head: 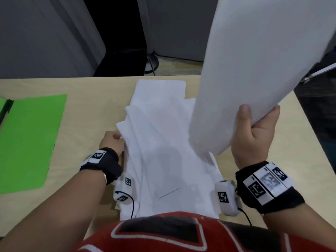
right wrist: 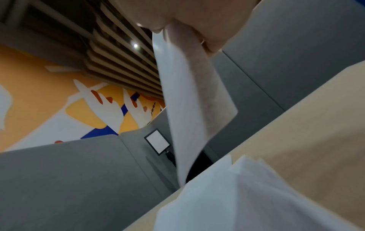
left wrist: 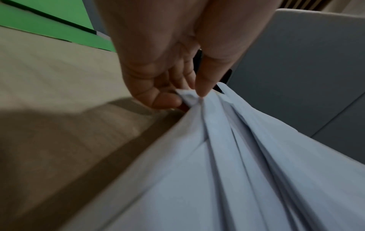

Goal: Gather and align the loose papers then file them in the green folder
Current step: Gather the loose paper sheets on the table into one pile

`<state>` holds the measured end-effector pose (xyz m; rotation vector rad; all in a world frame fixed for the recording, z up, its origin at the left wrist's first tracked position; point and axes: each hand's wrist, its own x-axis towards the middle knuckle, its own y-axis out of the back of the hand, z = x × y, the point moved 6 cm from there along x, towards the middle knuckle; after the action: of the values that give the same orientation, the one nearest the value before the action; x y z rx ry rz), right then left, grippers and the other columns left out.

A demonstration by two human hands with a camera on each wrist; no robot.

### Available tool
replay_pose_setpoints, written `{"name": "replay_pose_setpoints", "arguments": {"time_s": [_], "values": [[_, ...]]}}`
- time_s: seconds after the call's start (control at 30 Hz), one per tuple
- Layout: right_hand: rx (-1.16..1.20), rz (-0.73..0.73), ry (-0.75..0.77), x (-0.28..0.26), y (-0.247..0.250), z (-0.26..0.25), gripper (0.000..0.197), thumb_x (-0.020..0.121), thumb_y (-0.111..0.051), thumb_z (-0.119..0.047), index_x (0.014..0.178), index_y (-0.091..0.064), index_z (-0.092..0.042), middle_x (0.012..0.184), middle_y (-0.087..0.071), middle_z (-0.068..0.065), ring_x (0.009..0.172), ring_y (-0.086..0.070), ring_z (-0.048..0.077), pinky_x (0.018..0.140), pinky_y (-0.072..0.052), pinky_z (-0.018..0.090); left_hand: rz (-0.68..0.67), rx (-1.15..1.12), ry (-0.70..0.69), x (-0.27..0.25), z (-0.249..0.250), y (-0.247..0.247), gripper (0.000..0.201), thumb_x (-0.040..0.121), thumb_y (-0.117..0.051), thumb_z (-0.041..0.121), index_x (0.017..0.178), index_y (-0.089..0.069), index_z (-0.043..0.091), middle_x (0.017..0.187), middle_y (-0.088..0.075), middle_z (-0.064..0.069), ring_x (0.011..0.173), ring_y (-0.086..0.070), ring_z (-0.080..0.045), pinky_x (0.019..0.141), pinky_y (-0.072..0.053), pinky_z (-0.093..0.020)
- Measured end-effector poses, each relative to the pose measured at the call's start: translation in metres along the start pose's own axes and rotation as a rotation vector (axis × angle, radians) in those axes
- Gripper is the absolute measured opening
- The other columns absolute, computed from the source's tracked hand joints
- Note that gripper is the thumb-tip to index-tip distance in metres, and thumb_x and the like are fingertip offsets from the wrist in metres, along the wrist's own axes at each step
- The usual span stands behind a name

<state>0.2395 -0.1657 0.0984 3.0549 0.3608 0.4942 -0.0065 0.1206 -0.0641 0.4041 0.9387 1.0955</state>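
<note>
1. Pinching a curled sheet (head: 254,70), the right hand (head: 254,135) holds it raised above the table (head: 294,142).
2. Left hand (head: 112,140) pinches the left edge of the loose pile (head: 160,142), fingers (left wrist: 168,100) bunching corners.
3. Folder (head: 31,142) lies open, flat, well left of the left hand.

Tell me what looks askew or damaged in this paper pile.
The loose papers on the table lie fanned, with corners pointing different ways. The left hand pinches their edges, bunching them into creases. The right hand holds a lifted sheet that bows. The green folder lies flat.
</note>
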Motion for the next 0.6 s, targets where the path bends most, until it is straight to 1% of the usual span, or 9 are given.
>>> {"name": "replay_pose_setpoints", "arguments": {"time_s": [0.07,0.13,0.2,0.27,0.37,0.43,0.5,0.53,0.6], "values": [[0.135,-0.034,-0.047,-0.004,-0.003,0.001,0.025,0.097,-0.051,-0.006,0.102,-0.044,-0.030,0.098,-0.058,-0.018,0.090,-0.059,-0.009,0.079,-0.048,0.013,-0.013,-0.035,-0.007,0.003,-0.002,0.000,0.034,0.080,-0.058,0.008,0.111,-0.050,0.019,0.119,-0.066,-0.005,0.105,-0.062,-0.029,0.091,-0.049,-0.036],[0.150,-0.106,-0.172,-0.009,-0.011,0.016,0.022,0.095,-0.055,-0.009,0.104,-0.046,-0.027,0.100,-0.060,-0.015,0.093,-0.061,0.001,0.080,-0.051,0.018,-0.032,-0.019,-0.019,0.003,-0.006,-0.002,0.039,0.076,-0.059,0.004,0.109,-0.047,0.022,0.116,-0.067,-0.004,0.101,-0.064,-0.028,0.090,-0.050,-0.038],[-0.055,-0.198,-0.335,-0.018,-0.017,0.040,0.021,0.090,-0.062,-0.017,0.105,-0.046,-0.019,0.093,-0.059,-0.012,0.084,-0.060,0.007,0.070,-0.049,0.019,-0.061,0.062,-0.064,-0.002,-0.009,-0.005,0.046,0.076,-0.060,0.005,0.117,-0.048,0.021,0.103,-0.069,-0.007,0.093,-0.064,-0.030,0.083,-0.051,-0.037],[-0.280,-0.265,-0.520,-0.030,-0.018,0.069,0.029,0.087,-0.062,-0.019,0.106,-0.041,-0.012,0.084,-0.053,-0.010,0.072,-0.053,0.003,0.057,-0.040,0.018,-0.124,0.126,-0.120,-0.010,-0.012,-0.011,0.049,0.080,-0.059,0.006,0.125,-0.048,0.021,0.086,-0.066,-0.009,0.083,-0.064,-0.030,0.073,-0.048,-0.034],[-0.457,-0.408,-0.676,-0.046,-0.017,0.099,0.037,0.086,-0.061,-0.015,0.109,-0.033,-0.012,0.077,-0.045,-0.010,0.065,-0.046,0.004,0.053,-0.035,0.022,-0.229,0.228,-0.206,-0.025,-0.020,-0.018,0.048,0.085,-0.058,0.009,0.130,-0.046,0.022,0.082,-0.068,-0.010,0.079,-0.063,-0.027,0.068,-0.044,-0.031],[-0.561,-0.515,-0.718,-0.053,-0.017,0.111,0.044,0.085,-0.063,-0.015,0.116,-0.032,-0.011,0.078,-0.047,-0.008,0.065,-0.046,0.005,0.051,-0.035,0.019,-0.283,0.251,-0.249,-0.034,-0.027,-0.019,0.050,0.085,-0.057,0.009,0.131,-0.045,0.026,0.075,-0.065,-0.005,0.070,-0.061,-0.021,0.064,-0.041,-0.029],[-0.653,-0.578,-0.713,-0.055,-0.018,0.118,0.053,0.081,-0.066,-0.020,0.123,-0.036,-0.007,0.096,-0.054,0.001,0.078,-0.055,0.015,0.061,-0.046,0.025,-0.373,0.255,-0.270,-0.043,-0.035,-0.023,0.053,0.083,-0.059,0.011,0.131,-0.045,0.029,0.075,-0.065,-0.004,0.067,-0.059,-0.021,0.065,-0.044,-0.029],[-0.726,-0.589,-0.681,-0.055,-0.017,0.120,0.057,0.079,-0.067,-0.023,0.125,-0.038,-0.007,0.110,-0.053,0.006,0.092,-0.057,0.023,0.073,-0.051,0.032,-0.433,0.267,-0.287,-0.049,-0.037,-0.025,0.054,0.083,-0.059,0.012,0.132,-0.044,0.030,0.080,-0.067,-0.005,0.071,-0.060,-0.023,0.070,-0.046,-0.031],[-0.886,-0.608,-0.612,-0.052,-0.016,0.126,0.062,0.078,-0.067,-0.027,0.130,-0.039,-0.008,0.126,-0.045,0.013,0.113,-0.049,0.034,0.090,-0.046,0.041,-0.553,0.301,-0.326,-0.055,-0.040,-0.029,0.056,0.082,-0.059,0.014,0.133,-0.043,0.034,0.100,-0.070,-0.002,0.085,-0.063,-0.021,0.083,-0.050,-0.033]]}}
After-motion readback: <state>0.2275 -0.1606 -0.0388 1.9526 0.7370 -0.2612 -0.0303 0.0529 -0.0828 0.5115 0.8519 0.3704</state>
